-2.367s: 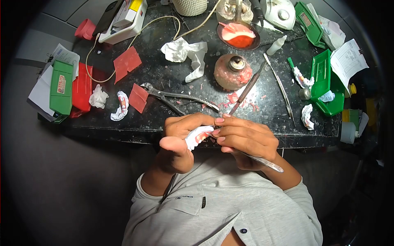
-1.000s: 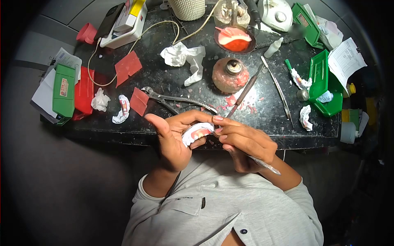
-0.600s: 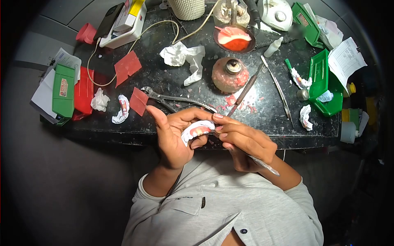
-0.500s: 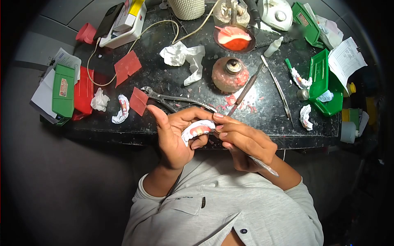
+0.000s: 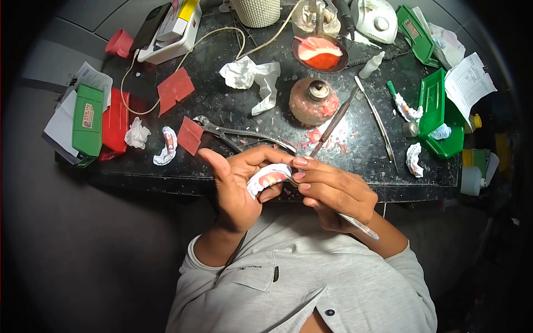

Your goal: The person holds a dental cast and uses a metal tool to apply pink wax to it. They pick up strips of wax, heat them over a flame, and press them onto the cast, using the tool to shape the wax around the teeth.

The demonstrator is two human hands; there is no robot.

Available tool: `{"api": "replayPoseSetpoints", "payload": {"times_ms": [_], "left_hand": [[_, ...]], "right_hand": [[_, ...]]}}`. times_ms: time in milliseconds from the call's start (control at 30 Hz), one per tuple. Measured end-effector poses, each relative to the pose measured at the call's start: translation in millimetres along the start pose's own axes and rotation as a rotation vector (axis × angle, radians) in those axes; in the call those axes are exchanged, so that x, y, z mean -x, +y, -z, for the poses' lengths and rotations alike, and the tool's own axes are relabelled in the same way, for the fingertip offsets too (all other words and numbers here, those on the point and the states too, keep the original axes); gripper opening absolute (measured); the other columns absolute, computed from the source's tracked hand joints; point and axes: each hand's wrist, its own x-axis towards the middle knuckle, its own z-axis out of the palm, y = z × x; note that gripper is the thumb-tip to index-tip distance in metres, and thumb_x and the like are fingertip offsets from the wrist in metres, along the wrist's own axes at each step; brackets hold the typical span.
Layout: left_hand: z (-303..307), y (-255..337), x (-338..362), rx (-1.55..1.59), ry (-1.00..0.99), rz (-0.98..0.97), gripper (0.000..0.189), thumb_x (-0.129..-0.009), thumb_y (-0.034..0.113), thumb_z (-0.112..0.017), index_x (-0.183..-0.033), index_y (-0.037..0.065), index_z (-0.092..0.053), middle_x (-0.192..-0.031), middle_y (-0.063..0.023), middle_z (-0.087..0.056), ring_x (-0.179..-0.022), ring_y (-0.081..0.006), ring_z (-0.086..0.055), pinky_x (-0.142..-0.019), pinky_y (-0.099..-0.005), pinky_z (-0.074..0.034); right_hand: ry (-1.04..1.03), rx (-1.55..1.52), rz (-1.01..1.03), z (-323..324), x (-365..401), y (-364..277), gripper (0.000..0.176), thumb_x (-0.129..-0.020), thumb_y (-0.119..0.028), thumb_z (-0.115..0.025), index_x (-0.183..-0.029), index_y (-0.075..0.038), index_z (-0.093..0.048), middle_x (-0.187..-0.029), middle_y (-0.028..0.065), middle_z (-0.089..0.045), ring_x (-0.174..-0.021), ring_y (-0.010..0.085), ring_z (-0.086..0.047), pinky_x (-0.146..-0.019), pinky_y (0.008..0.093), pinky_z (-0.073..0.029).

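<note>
My left hand (image 5: 236, 183), thumb raised, holds a white plaster dental model (image 5: 268, 178) with pink wax and a few teeth along its arch. Closed around a metal wax carver (image 5: 358, 226) is my right hand (image 5: 338, 194); the carver's flat end sticks out below the palm. Its working tip meets the right side of the model, partly hidden by my fingers. Just beyond my hands, metal pliers (image 5: 244, 133) and a wax knife with a brown handle (image 5: 336, 125) lie on the black bench.
A wax-spattered spirit lamp (image 5: 314, 102) stands mid-bench, with a pan of melted red wax (image 5: 321, 54) behind it. Pink wax sheets (image 5: 190, 135), crumpled tissue (image 5: 252, 77) and another dental model (image 5: 166, 146) lie leftward. At right are a long metal instrument (image 5: 377, 122) and green boxes (image 5: 433, 105).
The model has tilted slightly in my left hand, showing less of its toothed face. My right hand and the carver have shifted a little to the right. The camera view has moved slightly.
</note>
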Motion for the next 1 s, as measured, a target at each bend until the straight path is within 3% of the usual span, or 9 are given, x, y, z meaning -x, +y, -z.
{"api": "replayPoseSetpoints", "payload": {"times_ms": [400, 667, 933, 967, 1000], "left_hand": [[0.1, -5.6, 0.9, -0.059, -0.016, -0.053, 0.122, -0.088, 0.089, 0.000, -0.097, -0.013, -0.067, -0.072, -0.0101, -0.064, -0.047, -0.0064, -0.041, -0.042, -0.0193, -0.028], [0.0, -1.9, -0.3, -0.054, 0.018, 0.011, 0.123, -0.087, 0.090, -0.001, -0.097, -0.013, -0.066, -0.072, -0.0119, -0.065, -0.047, -0.0072, -0.041, -0.042, -0.0194, -0.031], [6.2, -5.4, -3.0, -0.049, -0.033, -0.013, 0.119, -0.090, 0.087, -0.001, -0.102, -0.012, -0.065, -0.074, -0.0150, -0.066, -0.045, -0.0076, -0.039, -0.041, -0.0207, -0.029], [6.1, -5.2, -4.0, -0.054, -0.033, -0.032, 0.117, -0.091, 0.086, -0.001, -0.104, -0.011, -0.065, -0.076, -0.0164, -0.067, -0.045, -0.0078, -0.038, -0.041, -0.0210, -0.028], [5.8, -4.5, -5.2, -0.054, -0.033, -0.033, 0.117, -0.091, 0.086, -0.001, -0.104, -0.011, -0.065, -0.076, -0.0164, -0.067, -0.045, -0.0078, -0.038, -0.041, -0.0210, -0.028]], "right_hand": [[0.005, 0.028, -0.025, -2.1, -2.1, -1.1, 0.011, -0.090, -0.001, -0.073, -0.099, 0.005, -0.070, -0.098, 0.0189, -0.074, -0.104, 0.0369, -0.074, -0.089, 0.0454, -0.062], [0.001, 0.018, -0.048, -1.6, -0.3, -1.6, 0.010, -0.091, 0.000, -0.072, -0.099, 0.006, -0.068, -0.099, 0.0195, -0.074, -0.103, 0.0367, -0.074, -0.088, 0.0443, -0.062], [0.115, 0.067, -0.101, 1.7, 2.2, -5.2, 0.009, -0.099, 0.001, -0.062, -0.103, 0.008, -0.065, -0.102, 0.0243, -0.071, -0.106, 0.0386, -0.072, -0.095, 0.0485, -0.059], [0.122, 0.062, -0.078, 2.7, 1.9, -3.0, 0.019, -0.090, 0.006, -0.070, -0.109, 0.006, -0.066, -0.105, 0.0206, -0.072, -0.105, 0.0370, -0.073, -0.092, 0.0452, -0.061], [0.122, 0.063, -0.077, 2.1, 2.8, -2.1, 0.019, -0.090, 0.006, -0.070, -0.109, 0.006, -0.066, -0.105, 0.0206, -0.072, -0.105, 0.0370, -0.073, -0.092, 0.0452, -0.061]]}}
